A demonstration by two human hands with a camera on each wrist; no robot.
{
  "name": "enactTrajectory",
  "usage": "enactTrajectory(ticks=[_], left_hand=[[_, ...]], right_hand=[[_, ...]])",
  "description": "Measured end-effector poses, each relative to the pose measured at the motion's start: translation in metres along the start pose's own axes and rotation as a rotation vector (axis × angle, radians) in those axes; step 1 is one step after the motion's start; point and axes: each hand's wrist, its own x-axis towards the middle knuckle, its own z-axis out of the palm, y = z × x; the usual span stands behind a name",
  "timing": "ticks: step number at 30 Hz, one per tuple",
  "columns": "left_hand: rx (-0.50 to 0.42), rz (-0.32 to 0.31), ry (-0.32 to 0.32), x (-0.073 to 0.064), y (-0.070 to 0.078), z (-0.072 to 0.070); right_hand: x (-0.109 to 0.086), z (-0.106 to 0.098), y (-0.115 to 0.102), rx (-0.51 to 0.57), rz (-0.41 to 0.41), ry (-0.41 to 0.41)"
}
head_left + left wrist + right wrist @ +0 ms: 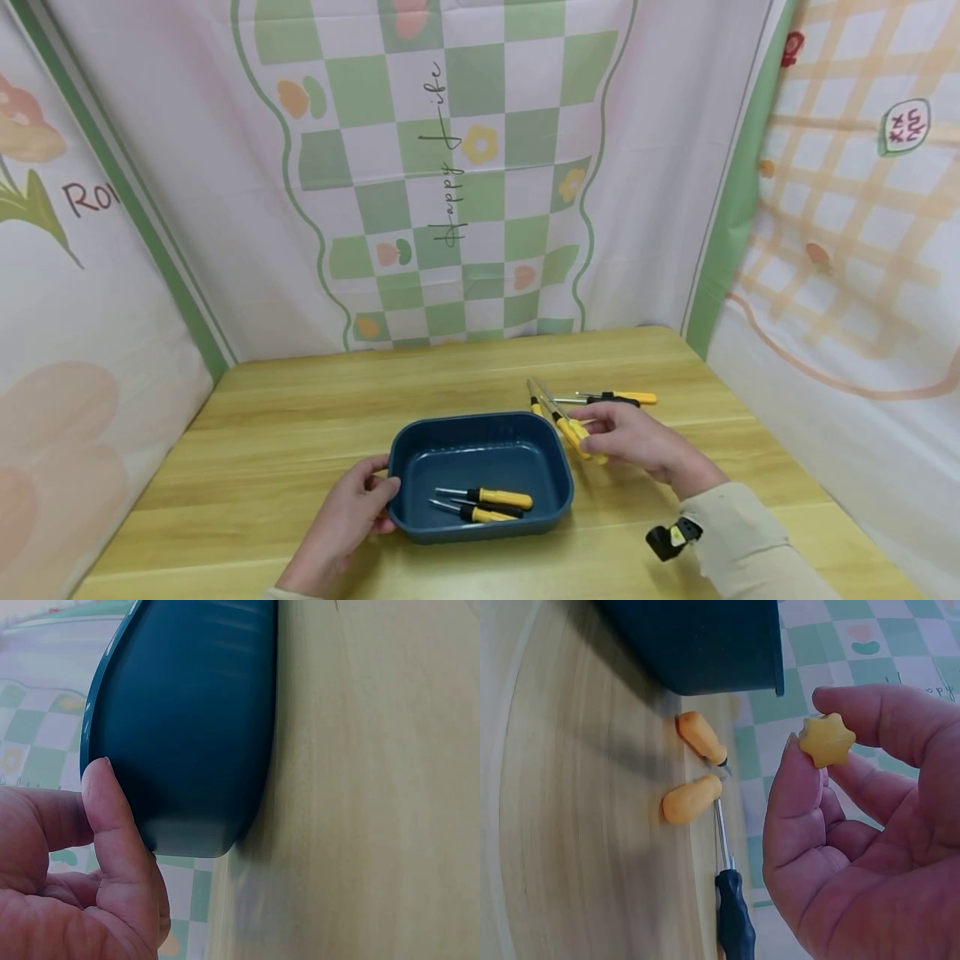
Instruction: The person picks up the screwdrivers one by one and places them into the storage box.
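My left hand [352,508] grips the left rim of a dark blue plastic bin [480,536], thumb at the edge. Three screwdrivers lie in the bin: two with yellow-and-black handles, one yellow-and-black screwdriver [506,498] uppermost, and a dark-handled one between them. To the right of the bin, my right hand [637,437] pinches a screwdriver by its yellow handle [827,741] between thumb and fingers. Its handle end faces the right wrist camera, and in the head view its shaft points away. Another yellow-handled screwdriver [573,437] lies just beside it, close to the bin.
Beyond the right hand lie a black-handled screwdriver [618,402] and a yellow-handled screwdriver [633,397]. One more yellow-and-black screwdriver [536,407] rests by the bin's back right corner. Patterned curtains [480,167] surround the wooden table [300,433] at the back and sides.
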Motion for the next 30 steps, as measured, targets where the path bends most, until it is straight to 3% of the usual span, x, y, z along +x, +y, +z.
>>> enactTrajectory(ticks=[15, 30], left_hand=[[0.014, 0.002, -0.006, -0.001, 0.001, -0.001], [0.011, 0.006, -0.008, -0.001, 0.001, 0.000]], right_hand=[[0.001, 0.007, -0.018, 0.049, -0.031, -0.052], [0.005, 0.013, -0.027, 0.008, -0.096, -0.103]])
